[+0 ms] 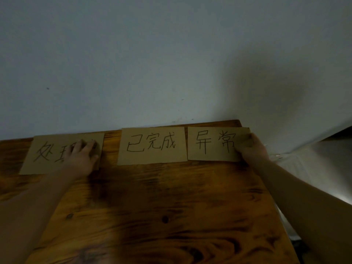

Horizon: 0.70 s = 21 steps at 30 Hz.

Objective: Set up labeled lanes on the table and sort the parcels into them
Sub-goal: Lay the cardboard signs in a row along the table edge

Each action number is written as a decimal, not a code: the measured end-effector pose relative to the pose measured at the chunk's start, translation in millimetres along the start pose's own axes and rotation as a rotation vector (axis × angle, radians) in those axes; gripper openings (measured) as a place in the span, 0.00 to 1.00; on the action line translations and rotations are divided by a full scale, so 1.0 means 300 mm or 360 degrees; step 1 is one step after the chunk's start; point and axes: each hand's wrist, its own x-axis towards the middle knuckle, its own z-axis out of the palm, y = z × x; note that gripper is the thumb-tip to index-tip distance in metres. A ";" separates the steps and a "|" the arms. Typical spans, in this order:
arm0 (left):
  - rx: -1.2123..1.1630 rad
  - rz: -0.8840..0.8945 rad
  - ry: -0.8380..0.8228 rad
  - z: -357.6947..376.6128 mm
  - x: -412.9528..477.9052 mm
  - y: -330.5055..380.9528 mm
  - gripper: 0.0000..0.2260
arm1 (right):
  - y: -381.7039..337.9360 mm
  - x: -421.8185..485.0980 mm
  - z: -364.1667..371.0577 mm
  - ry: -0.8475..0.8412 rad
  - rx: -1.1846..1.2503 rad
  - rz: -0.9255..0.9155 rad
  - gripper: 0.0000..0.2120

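Observation:
Three brown cardboard labels with handwritten characters lie in a row along the far edge of the wooden table [162, 202]. My left hand [83, 155] rests flat with spread fingers on the left label [43, 153], hiding part of its writing. The middle label [152, 145] lies free, touched by neither hand. My right hand [251, 149] grips the right end of the right label [213, 143], thumb on top, at the table's far right corner. No parcels are in view.
A pale wall [152, 63] rises directly behind the labels. The table's right edge runs diagonally down to the lower right, and beyond it lies a light-coloured surface [304, 168]. The room is dim.

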 end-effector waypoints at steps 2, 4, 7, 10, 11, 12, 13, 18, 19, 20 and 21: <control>-0.0060 -0.0003 0.0011 -0.003 0.016 -0.012 0.26 | 0.004 0.012 0.004 0.0033 -0.0059 -0.0014 0.35; -0.0078 -0.0039 -0.0009 -0.015 0.029 -0.033 0.26 | 0.004 0.019 0.005 0.0053 -0.0089 -0.0035 0.34; -0.0061 -0.0062 0.0017 -0.033 0.026 -0.014 0.27 | -0.004 0.022 0.010 0.0061 -0.0146 -0.0088 0.33; 0.0016 0.0332 0.0134 -0.033 -0.012 0.138 0.28 | -0.008 0.024 0.022 0.0044 -0.0234 -0.0086 0.37; 0.0013 0.0479 0.0116 -0.030 -0.027 0.204 0.29 | -0.009 0.023 0.025 0.0045 -0.0263 -0.0084 0.37; 0.0024 0.0580 0.0070 -0.024 -0.040 0.260 0.29 | -0.009 0.024 0.028 0.0049 -0.0283 -0.0082 0.37; 0.0059 0.0632 0.0010 -0.016 -0.049 0.304 0.30 | -0.007 0.025 0.031 0.0058 -0.0305 -0.0092 0.36; 0.0183 0.0587 -0.0120 0.015 -0.046 0.324 0.32 | -0.002 0.026 0.049 0.0106 -0.0537 -0.0167 0.30; 0.0173 0.0572 -0.0133 0.015 -0.043 0.316 0.33 | -0.002 0.027 0.054 0.0103 -0.0572 -0.0185 0.29; 0.0161 0.0556 -0.0142 0.014 -0.042 0.307 0.33 | 0.000 0.028 0.059 0.0096 -0.0600 -0.0199 0.28; 0.0151 0.0540 -0.0143 0.011 -0.041 0.298 0.32 | -0.001 0.028 0.061 0.0091 -0.0627 -0.0207 0.28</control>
